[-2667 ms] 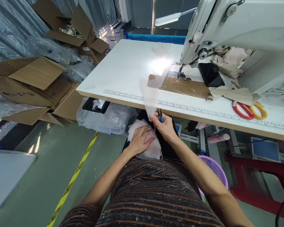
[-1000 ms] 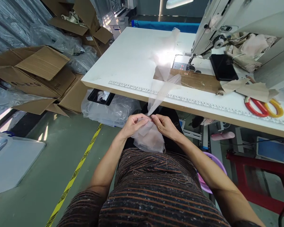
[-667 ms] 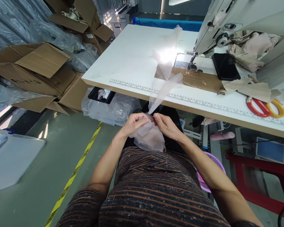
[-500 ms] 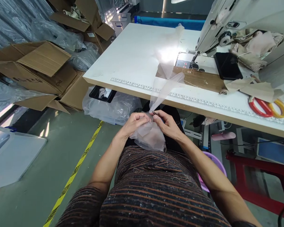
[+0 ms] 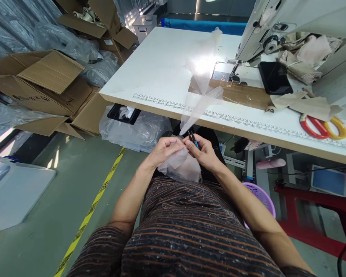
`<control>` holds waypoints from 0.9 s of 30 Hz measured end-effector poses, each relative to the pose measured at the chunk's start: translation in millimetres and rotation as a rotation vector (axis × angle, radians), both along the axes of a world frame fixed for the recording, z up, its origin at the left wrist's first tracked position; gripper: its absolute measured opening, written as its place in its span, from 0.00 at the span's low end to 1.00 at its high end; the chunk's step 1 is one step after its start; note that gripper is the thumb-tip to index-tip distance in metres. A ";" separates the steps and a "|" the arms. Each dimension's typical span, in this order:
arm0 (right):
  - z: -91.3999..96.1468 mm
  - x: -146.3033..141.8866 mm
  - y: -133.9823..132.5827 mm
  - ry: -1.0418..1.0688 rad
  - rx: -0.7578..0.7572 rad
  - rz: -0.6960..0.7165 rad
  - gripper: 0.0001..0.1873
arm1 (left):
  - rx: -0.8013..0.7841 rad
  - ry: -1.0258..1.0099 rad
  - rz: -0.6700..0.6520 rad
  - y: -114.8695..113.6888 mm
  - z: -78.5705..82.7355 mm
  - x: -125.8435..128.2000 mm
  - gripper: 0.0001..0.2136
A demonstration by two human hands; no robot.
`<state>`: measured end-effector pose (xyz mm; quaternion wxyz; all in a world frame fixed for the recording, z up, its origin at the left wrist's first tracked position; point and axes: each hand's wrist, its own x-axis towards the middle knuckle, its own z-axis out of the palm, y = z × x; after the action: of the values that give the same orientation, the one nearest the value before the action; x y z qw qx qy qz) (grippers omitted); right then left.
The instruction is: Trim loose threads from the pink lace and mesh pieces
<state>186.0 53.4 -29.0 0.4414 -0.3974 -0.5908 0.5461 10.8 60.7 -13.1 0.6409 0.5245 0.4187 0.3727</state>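
at the near edge of the bench, the left hand has its grip pinched, thumb against fingers, on sheer white fabric, which is bunched over the lap just in front of the bench. a sheer strip runs from between the hands up over the bench's front edge onto its top; whether it joins the bunch i cannot tell. the right hand, just beside the left and near the same bench edge, has its grip curled around blue-handled snips, the dark blades slightly apart and aimed toward the bench. the bench's right part bears a sewing machine, a flat black device and, near its front edge, red-and-yellow-handled scissors. a cardboard box stands left of the bench.
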 end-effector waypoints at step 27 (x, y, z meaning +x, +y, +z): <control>-16.0 16.1 -21.2 -0.040 -0.215 0.177 0.29 | 0.040 0.133 0.030 5.6 -13.1 1.1 0.11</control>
<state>202.1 32.3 -45.0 0.3345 -0.3993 -0.5703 0.6351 11.9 66.3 -26.2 0.5953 0.5546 0.4607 0.3546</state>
